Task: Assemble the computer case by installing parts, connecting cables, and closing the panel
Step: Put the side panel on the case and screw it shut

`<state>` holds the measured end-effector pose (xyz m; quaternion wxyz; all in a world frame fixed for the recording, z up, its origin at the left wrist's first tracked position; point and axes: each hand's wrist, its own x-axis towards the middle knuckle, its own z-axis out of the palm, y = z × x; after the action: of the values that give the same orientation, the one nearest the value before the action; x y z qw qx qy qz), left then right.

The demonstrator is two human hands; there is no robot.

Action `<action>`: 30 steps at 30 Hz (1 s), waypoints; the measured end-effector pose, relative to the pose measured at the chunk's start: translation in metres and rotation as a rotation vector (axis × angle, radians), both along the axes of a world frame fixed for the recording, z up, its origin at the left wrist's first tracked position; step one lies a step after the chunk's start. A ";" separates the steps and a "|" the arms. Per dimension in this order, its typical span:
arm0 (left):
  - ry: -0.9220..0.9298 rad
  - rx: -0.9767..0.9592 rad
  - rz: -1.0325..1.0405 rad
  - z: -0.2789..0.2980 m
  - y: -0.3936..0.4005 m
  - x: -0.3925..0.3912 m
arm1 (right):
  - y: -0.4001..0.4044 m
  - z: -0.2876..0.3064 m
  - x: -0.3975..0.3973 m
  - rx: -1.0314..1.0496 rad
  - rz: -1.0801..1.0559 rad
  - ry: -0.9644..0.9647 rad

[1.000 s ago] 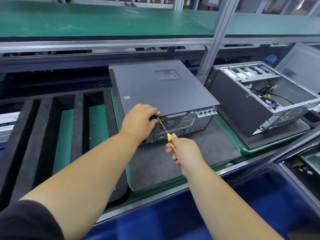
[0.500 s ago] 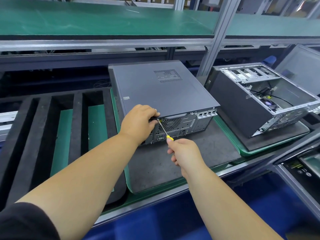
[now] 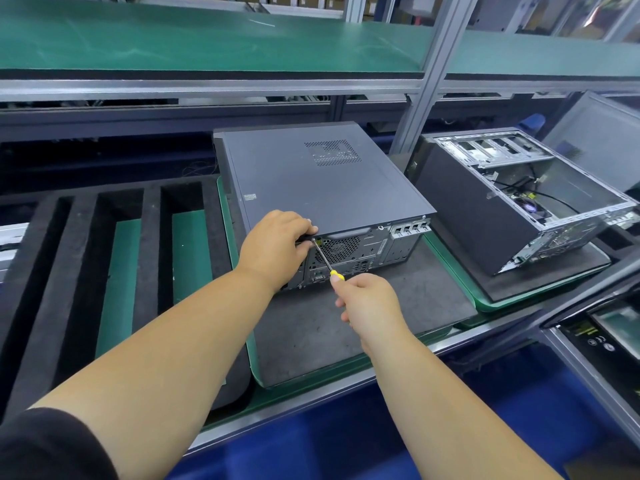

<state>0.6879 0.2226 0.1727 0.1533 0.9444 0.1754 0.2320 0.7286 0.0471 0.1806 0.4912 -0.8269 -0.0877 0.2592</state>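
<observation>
A dark grey computer case (image 3: 311, 181) lies on its side on a black mat (image 3: 346, 323), its side panel on and its rear ports facing me. My left hand (image 3: 277, 247) grips the near left rear corner of the case, fingers curled over the panel edge. My right hand (image 3: 367, 303) holds a yellow-handled screwdriver (image 3: 327, 263). Its metal shaft slants up and left, and the tip meets the rear edge right beside my left fingertips. What the tip sits on is hidden by those fingers.
A second case (image 3: 519, 202) with no side panel lies on its own mat at the right, cables showing inside. Black foam dividers (image 3: 86, 271) with slots fill the left. A green shelf (image 3: 207, 46) hangs overhead, and a metal post (image 3: 419, 95) stands behind the cases.
My right hand has slid forward along the screwdriver, so less yellow handle shows. The left hand stays on the corner of the case.
</observation>
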 end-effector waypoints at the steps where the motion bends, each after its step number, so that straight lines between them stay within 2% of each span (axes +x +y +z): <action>1: -0.002 -0.004 -0.003 0.000 0.000 0.000 | 0.001 0.000 0.000 -0.001 0.007 0.002; 4: -0.003 -0.001 -0.002 0.001 0.000 -0.001 | 0.008 0.002 0.003 -0.021 -0.012 0.111; 6: -0.001 0.008 -0.005 0.001 0.000 -0.001 | 0.008 0.005 0.008 0.063 -0.058 0.403; 8: -0.002 0.011 -0.007 0.000 -0.001 -0.001 | 0.004 0.008 0.012 0.251 -0.101 0.769; 9: -0.003 0.011 -0.005 0.000 -0.001 -0.001 | 0.002 0.009 0.013 0.328 -0.118 0.880; 11: -0.003 0.009 -0.001 0.000 -0.001 0.000 | 0.001 0.009 0.010 0.380 -0.111 0.886; 12: -0.003 0.007 -0.001 0.000 -0.001 0.000 | 0.001 0.009 0.007 0.359 -0.091 0.803; 13: -0.002 0.005 -0.002 0.000 -0.001 -0.001 | 0.002 0.008 0.004 0.289 -0.054 0.636; 16: 0.004 0.003 -0.001 0.000 -0.001 0.000 | -0.001 0.002 -0.004 -0.201 0.088 -0.176; 17: 0.004 0.001 0.000 -0.001 -0.001 0.000 | -0.002 -0.001 -0.006 -0.345 0.112 -0.390; 18: 0.005 -0.001 0.000 -0.001 -0.001 0.000 | -0.003 -0.002 -0.006 -0.426 0.125 -0.528; 19: 0.004 -0.001 0.000 -0.001 -0.001 0.000 | -0.003 -0.003 -0.007 -0.437 0.141 -0.586; 20: 0.002 -0.002 -0.003 0.000 -0.001 0.000 | 0.000 -0.006 -0.008 -0.382 0.158 -0.540; 21: 0.000 -0.004 -0.007 0.000 0.000 0.000 | 0.004 -0.007 -0.008 -0.241 0.139 -0.371; 22: -0.001 -0.006 -0.010 0.000 0.000 0.000 | 0.007 -0.007 -0.005 -0.050 0.059 -0.075; 24: 0.001 0.000 -0.013 0.000 0.000 0.000 | 0.007 -0.001 0.004 0.293 -0.096 0.693; 25: 0.001 0.006 -0.013 -0.001 0.000 0.000 | 0.005 0.002 0.008 0.423 -0.138 0.951; 26: -0.003 0.009 -0.012 -0.002 0.000 0.000 | 0.003 0.004 0.010 0.480 -0.158 1.062; 28: -0.012 0.004 -0.016 -0.002 0.000 0.000 | 0.001 0.005 0.008 0.468 -0.139 0.998; 29: -0.011 0.004 -0.017 -0.002 0.000 0.000 | 0.002 0.004 0.007 0.412 -0.129 0.867; 30: -0.009 0.007 -0.017 -0.002 0.000 0.000 | 0.003 0.003 0.003 0.300 -0.094 0.643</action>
<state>0.6881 0.2225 0.1706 0.1526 0.9453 0.1659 0.2358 0.7321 0.0497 0.1838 0.6210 -0.6249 0.0723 0.4675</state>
